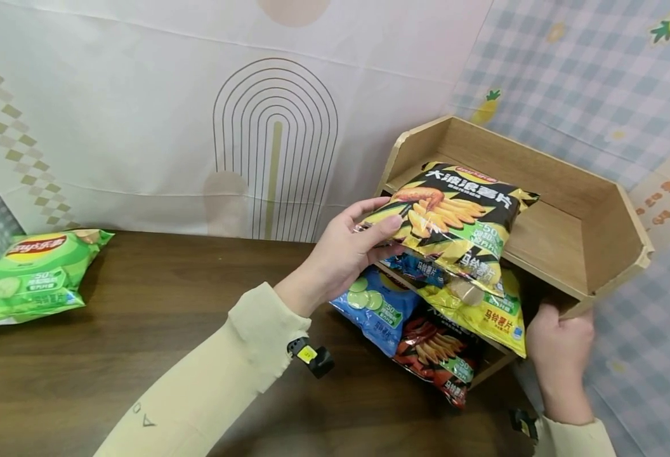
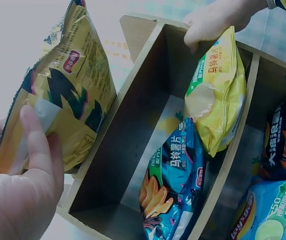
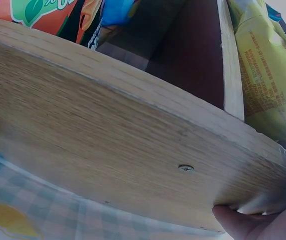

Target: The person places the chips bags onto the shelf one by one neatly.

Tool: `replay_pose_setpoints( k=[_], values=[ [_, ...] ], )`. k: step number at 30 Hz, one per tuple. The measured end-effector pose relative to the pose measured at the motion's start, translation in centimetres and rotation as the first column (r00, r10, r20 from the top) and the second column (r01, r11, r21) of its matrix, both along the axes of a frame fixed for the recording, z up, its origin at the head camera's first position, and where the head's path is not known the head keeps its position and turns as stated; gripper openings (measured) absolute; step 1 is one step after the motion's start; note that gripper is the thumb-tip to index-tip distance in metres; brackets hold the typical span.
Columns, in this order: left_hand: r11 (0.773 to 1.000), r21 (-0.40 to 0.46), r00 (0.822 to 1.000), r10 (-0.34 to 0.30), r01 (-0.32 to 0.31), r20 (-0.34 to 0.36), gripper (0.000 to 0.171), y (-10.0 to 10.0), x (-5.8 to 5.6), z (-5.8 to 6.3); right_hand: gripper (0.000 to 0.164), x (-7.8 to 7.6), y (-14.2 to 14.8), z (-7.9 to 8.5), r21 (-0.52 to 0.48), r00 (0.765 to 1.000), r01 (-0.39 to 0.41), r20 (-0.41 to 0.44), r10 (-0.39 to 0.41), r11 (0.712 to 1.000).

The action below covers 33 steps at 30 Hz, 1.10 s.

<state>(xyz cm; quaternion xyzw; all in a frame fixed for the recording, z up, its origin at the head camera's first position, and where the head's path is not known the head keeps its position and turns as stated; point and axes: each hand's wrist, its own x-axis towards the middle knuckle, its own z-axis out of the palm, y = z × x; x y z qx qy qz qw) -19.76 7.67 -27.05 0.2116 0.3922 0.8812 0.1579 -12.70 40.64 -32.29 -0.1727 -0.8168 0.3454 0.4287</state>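
Observation:
My left hand (image 1: pixel 341 263) pinches a black-and-yellow bag of potato chips (image 1: pixel 455 219) by its left end, thumb on the printed front and fingers beneath. The bag is tilted over the front of the top tier of a small wooden shelf (image 1: pixel 552 238). In the left wrist view the bag's golden back faces the camera. My right hand (image 1: pixel 560 355) grips the shelf's right side panel; some of its fingers are hidden behind the wood. Just left of that hand, a yellow chip bag (image 1: pixel 500 317) and a bright-blue chip bag (image 2: pixel 170 185) lie in the middle tier.
In the bottom tier, a blue chip bag (image 1: pixel 377 311) and a red-and-black chip bag (image 1: pixel 438 358) stick out over the front. A green chip bag (image 1: pixel 32 276) lies at the far left of the brown table (image 1: pixel 158 317). Patterned cloths hang behind the shelf.

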Motion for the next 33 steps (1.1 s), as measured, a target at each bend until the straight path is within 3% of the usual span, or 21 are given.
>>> replay_pose_setpoints(
  k=[8,15,23,27,33],
  values=[
    [0.994,0.096,0.999,-0.049,0.051,-0.023,0.047,-0.1,0.3,0.4,0.037,-0.1,-0.2,0.2,0.010,1.000,0.004,-0.018,-0.004,1.000],
    [0.991,0.134,0.997,0.039,-0.029,-0.073,0.043,3.0,0.0,0.9,0.038,0.0,0.1,0.3,0.029,0.999,0.007,-0.038,-0.005,1.000],
    [0.987,0.022,0.973,0.158,-0.157,-0.166,0.046,5.7,-0.9,0.1,0.037,0.0,-0.1,-0.1,0.008,1.000,0.002,0.012,-0.002,1.000],
    [0.984,-0.040,0.965,0.163,-0.174,-0.203,0.043,6.3,-1.0,-0.1,0.037,0.0,0.0,-0.2,0.013,1.000,0.001,-0.009,-0.001,1.000],
    [0.962,-0.220,0.963,0.104,-0.161,-0.247,0.046,7.0,-1.0,0.0,0.040,0.0,0.1,-0.1,0.031,1.000,-0.009,-0.004,0.009,0.999]
  ],
)
